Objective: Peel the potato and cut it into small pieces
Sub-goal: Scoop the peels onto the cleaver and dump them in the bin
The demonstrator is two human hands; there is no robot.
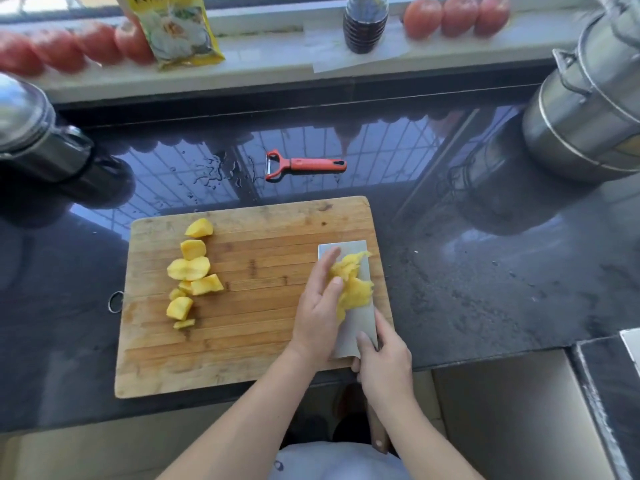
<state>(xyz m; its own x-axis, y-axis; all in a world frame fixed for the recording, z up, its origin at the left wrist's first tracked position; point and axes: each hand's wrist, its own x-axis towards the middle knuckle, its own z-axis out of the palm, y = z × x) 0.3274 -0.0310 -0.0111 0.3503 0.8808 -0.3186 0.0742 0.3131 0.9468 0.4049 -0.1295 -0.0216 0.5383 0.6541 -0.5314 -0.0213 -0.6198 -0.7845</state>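
Observation:
Several yellow potato pieces (191,270) lie in a loose column on the left part of the wooden cutting board (256,299). A cleaver (349,337) lies flat on the board's right side with a heap of thin yellow potato peels (355,285) on its blade. My left hand (317,313) rests with straight fingers against the peels on the blade. My right hand (384,368) grips the cleaver where blade meets handle, the index finger lying along the blade. The wooden handle end (379,441) pokes out below my wrist.
A red peeler (304,165) lies on the wet dark counter behind the board. Steel pots (585,109) stand at the right, a steel kettle (38,140) at the left. Tomatoes (457,15), a dark sauce bottle (365,22) and a yellow packet (176,29) line the windowsill.

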